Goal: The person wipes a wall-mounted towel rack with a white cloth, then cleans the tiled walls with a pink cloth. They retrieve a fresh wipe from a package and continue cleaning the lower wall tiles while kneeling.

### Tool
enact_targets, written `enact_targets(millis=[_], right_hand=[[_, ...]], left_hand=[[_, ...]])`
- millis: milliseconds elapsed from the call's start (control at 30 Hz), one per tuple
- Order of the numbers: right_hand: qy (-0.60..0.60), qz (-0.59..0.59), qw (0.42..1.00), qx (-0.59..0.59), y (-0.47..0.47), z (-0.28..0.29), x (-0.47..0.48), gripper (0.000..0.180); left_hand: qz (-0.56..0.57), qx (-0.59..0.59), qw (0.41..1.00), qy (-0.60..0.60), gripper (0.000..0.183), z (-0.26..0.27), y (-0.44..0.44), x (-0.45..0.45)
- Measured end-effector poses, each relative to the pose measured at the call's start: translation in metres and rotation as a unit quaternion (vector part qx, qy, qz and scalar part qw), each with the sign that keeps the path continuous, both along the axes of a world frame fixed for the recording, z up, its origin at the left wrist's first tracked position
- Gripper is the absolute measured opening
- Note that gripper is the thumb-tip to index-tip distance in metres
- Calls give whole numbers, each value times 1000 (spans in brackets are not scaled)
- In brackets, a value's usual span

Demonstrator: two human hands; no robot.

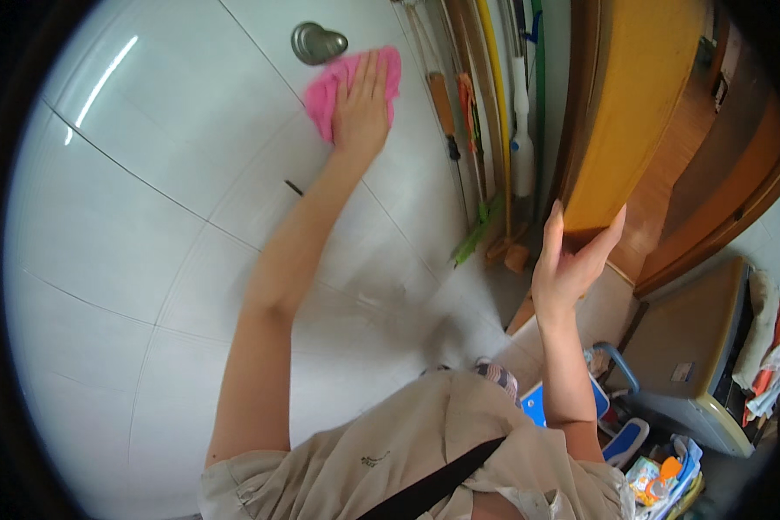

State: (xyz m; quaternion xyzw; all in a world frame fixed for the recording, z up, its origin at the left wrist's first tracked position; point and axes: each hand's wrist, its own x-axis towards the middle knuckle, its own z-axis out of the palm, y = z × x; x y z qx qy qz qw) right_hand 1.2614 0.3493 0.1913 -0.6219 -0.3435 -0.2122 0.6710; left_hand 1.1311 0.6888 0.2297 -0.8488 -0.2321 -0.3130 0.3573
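Note:
My left hand [364, 110] lies flat over a pink cloth [325, 97], pressing it to the white tiled wall [188, 149]. Its fingers point upward, and the cloth shows around them. A round metal fixture [317, 43] on the wall sits just beyond the cloth's upper left edge. At the right, my right hand [569, 273] grips the edge of a yellow-brown wooden door [630, 117], thumb and fingers on opposite faces. A short dark mark or slot [293, 187] shows on the wall beside my left forearm.
Several long-handled tools [442, 110] and a yellow pole [494, 84] stand between wall and door. A grey-brown appliance [682, 338] at the right bears folded cloths [764, 344]. Below it are a blue-and-white stool [536, 404] and a pile of packets [663, 478].

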Motion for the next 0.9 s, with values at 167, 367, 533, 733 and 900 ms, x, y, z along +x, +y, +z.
enact_targets(millis=[167, 367, 533, 733, 900], right_hand=[[14, 8, 1000, 11, 0, -3, 0, 74], [-37, -42, 998, -7, 5, -12, -1, 71], [-40, -50, 998, -9, 0, -6, 6, 63], [-24, -48, 999, 3, -13, -4, -7, 64], [-51, -112, 989, 87, -31, -36, -80, 47]], left_hand=[[-38, -75, 996, -42, 63, -35, -9, 43], [-201, -682, 670, -212, 33, -219, -40, -2], [17, -646, 759, -80, 45, -279, -102, -123], [114, -473, 873, 8, 65, -198, -163, -266], [168, -249, 951, -72, 59, -75, -198, -304]])
